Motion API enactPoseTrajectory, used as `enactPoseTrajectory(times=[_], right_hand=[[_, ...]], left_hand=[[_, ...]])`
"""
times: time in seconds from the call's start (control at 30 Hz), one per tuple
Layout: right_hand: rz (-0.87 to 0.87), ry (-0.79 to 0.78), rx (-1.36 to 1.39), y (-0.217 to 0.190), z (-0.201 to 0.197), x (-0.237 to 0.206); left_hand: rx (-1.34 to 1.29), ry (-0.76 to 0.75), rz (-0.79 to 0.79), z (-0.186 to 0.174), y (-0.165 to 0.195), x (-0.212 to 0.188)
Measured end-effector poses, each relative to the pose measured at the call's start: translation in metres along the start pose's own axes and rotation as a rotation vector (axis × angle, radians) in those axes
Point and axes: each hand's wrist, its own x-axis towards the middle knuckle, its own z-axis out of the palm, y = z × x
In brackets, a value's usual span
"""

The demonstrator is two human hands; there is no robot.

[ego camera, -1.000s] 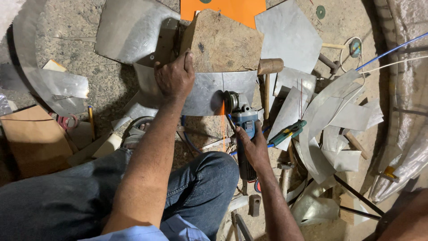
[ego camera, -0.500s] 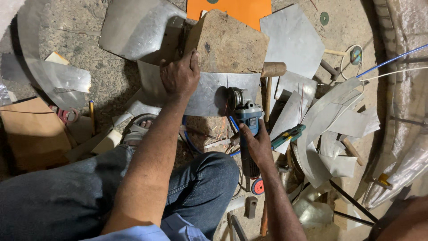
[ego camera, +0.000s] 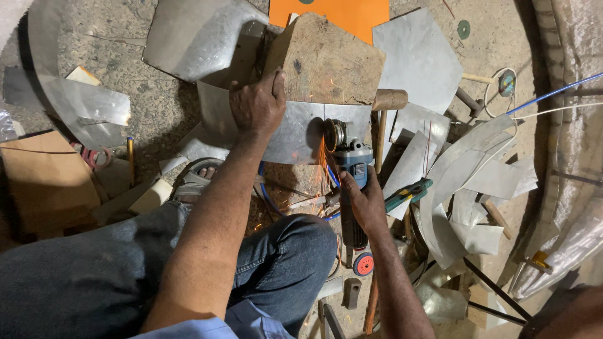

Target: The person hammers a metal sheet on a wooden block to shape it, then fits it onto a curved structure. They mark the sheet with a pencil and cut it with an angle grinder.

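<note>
gritty workshop floor | sheet lies on wood block | grinder cutting it, sparks flying | left hand flat, pinning sheet | right hand closed round grinder | next: steady feed along cut | scrap right

The person's bare left arm stretched straight forward from a blue short sleeve, its left hand spread palm-down, fingers splayed and pressing flat just left of the blue-bodied angle grinder. The right forearm angled up from below, and the right hand was wrapped firmly around that grinder's rear body. A jeans-clad knee sat bent between both arms.
</note>
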Motion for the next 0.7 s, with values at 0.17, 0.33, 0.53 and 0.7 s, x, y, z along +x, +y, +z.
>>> enactPoseTrajectory(times=[0.17, 0.33, 0.53, 0.7], right_hand=[[-0.061, 0.010, 0.026, -0.002, 0.000, 0.000], [-0.039, 0.007, 0.032, -0.005, 0.001, 0.004], [-0.088, 0.003, 0.083, -0.006, 0.001, 0.008], [-0.065, -0.001, 0.042, -0.005, 0.001, 0.012]], left_hand=[[-0.018, 0.033, 0.013, 0.000, 0.000, -0.001], [-0.014, 0.024, 0.024, -0.001, -0.001, 0.000], [0.002, -0.006, -0.008, -0.001, 0.000, 0.000], [-0.007, 0.007, 0.017, -0.001, -0.001, 0.001]])
